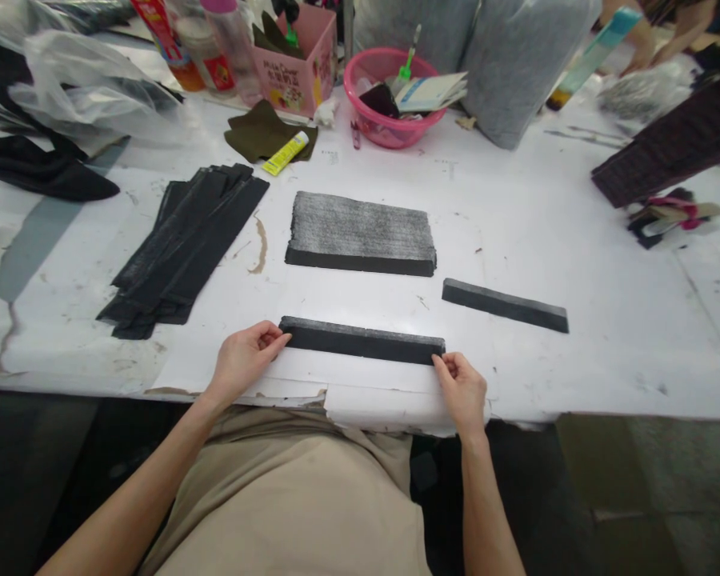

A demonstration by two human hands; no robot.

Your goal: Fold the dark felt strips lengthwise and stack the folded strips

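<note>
A long black strip [363, 340] with a greyish upper edge lies near the front of the table. My left hand [249, 356] pinches its left end between thumb and fingers. At its right end, my right hand [461, 388] grips the corner the same way. Just beyond is a stack of overlapping strips [361, 228], grey and streaked on top with one black edge showing. A single black strip [504, 306] rests by itself to the right. On the left, a loose pile of black strips [183, 248] lies at a slant.
At the back stand a pink basin [390, 132] with odds and ends, a pink box [294, 80] and bottles [207, 56]. A yellow tube [286, 154] lies on dark green scraps [246, 132]. Bundled dark pieces [672, 144] stand at right. Another person's arms [666, 32] show top right.
</note>
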